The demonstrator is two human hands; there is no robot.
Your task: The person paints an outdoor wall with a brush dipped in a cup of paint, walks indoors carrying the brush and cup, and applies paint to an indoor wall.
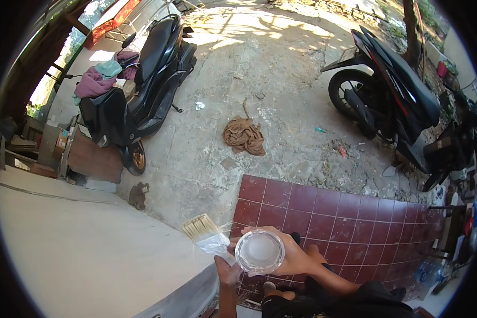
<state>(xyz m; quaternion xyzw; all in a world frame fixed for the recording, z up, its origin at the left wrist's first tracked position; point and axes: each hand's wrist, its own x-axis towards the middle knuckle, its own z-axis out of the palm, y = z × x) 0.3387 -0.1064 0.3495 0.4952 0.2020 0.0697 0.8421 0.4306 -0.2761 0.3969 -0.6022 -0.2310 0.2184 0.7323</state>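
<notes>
Watching remotely: left hand [227, 272] grips broad, pale-bristled paintbrush [209, 240], bristles far-left; right hand [293, 258] grips round, clear, plastic-looking cup [238, 252], opening up — against spilling, I'd guess.

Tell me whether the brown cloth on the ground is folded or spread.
Neither: the brown cloth lies crumpled, its wrinkled layers heaped together.

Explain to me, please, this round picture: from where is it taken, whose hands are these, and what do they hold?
These are a person's bare hands, not a machine's. A fisheye camera worn on the head looks down, so straight edges bend. The left hand holds a wide brush; the right hand holds a round clear container, whitish inside. Ahead, a crumpled brown cloth lies on concrete ground, beyond red tiles. One motorbike stands at left, another motorbike at right.
</notes>
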